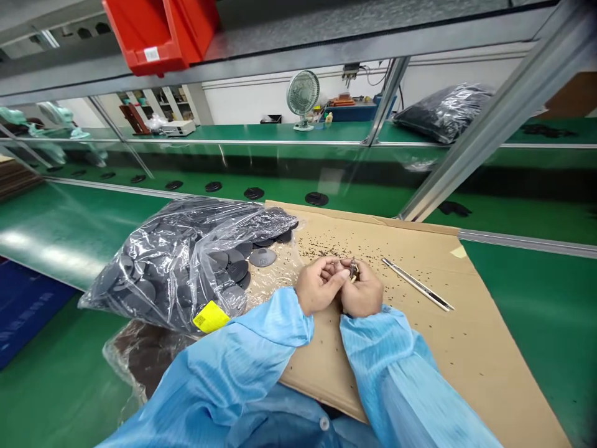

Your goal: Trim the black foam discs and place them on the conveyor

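Blue sleeves (224, 367), cropped, held piece (354, 270) — mostly hidden

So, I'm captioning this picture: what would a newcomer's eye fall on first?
Probably the red bin at the upper left, bright against the grey shelf. Next, the big clear plastic bag of dark discs on the left, with a yellow label near its lower right. Then, at centre, the left hand and right hand close together at a small dark item, above cardboard strewn with tiny dark bits.
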A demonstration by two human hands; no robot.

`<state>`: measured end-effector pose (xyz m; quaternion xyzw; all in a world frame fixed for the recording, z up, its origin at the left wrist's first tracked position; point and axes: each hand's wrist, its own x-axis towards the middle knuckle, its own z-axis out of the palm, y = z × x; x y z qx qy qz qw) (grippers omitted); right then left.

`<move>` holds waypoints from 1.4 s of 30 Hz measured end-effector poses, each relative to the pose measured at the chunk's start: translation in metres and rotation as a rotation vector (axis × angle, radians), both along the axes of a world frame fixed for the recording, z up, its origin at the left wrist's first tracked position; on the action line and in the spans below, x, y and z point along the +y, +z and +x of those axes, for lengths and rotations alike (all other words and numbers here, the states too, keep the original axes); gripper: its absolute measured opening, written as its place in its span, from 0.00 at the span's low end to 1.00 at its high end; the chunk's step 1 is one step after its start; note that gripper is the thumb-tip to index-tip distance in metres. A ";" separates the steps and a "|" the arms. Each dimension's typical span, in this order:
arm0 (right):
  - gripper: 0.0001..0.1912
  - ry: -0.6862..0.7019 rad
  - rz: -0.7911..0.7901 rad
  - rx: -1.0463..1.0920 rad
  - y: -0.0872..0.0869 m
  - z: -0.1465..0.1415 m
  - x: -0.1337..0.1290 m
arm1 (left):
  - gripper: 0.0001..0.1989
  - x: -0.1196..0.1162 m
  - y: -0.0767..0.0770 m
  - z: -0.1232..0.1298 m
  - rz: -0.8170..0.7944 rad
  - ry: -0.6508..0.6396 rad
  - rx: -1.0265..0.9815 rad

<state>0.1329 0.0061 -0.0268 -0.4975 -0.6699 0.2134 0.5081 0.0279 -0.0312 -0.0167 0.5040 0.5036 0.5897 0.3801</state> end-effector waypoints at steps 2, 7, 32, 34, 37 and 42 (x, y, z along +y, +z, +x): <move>0.12 0.002 0.002 0.004 0.000 0.000 -0.001 | 0.19 0.000 0.001 0.000 -0.005 -0.001 0.000; 0.13 -0.002 0.009 -0.011 -0.001 0.001 0.000 | 0.18 0.002 0.001 0.001 -0.026 -0.018 -0.060; 0.16 0.116 -0.105 -0.094 0.014 -0.007 -0.015 | 0.22 0.006 -0.014 -0.011 -0.096 -0.026 -0.121; 0.17 0.112 -0.108 -0.114 0.014 -0.008 -0.016 | 0.24 0.006 -0.015 -0.012 -0.098 -0.024 -0.103; 0.18 0.110 -0.097 -0.140 0.012 -0.008 -0.016 | 0.26 0.006 -0.017 -0.014 -0.123 -0.016 -0.102; 0.20 0.140 -0.071 -0.200 0.008 -0.009 -0.015 | 0.27 0.007 -0.021 -0.019 -0.194 0.008 -0.148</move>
